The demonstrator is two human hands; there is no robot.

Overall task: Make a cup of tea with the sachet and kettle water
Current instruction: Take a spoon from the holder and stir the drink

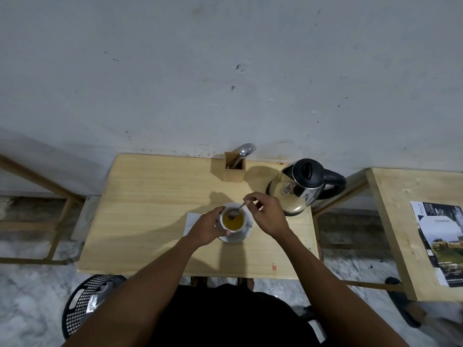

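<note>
Cup (226, 227) of amber tea on one saucer (244, 235), mid tabletop (150, 209), far-left side hidden by left hand (209, 229) wrapped round it. Right hand (268, 214) pinching one spoon (236, 211), bowl dipped, blurred. One kettle (300, 186) far right. Sachet indiscernible.

Plain domestic or hostel-type room, improvised tea corner. Evidence: bare whitewashed wall (225, 71), scuffed and stained; mottled marble-pattern floor (32, 291); small unfinished pine table (150, 196) pushed against wall; second similar table (390, 221) at right carrying printed magazine (441, 241); wooden frame (37, 191) at left. Household items: stainless electric kettle (303, 186) with black lid and handle, wooden cutlery holder (234, 169) with spoon and fork, black plastic mesh basket (87, 304) on floor.
</note>
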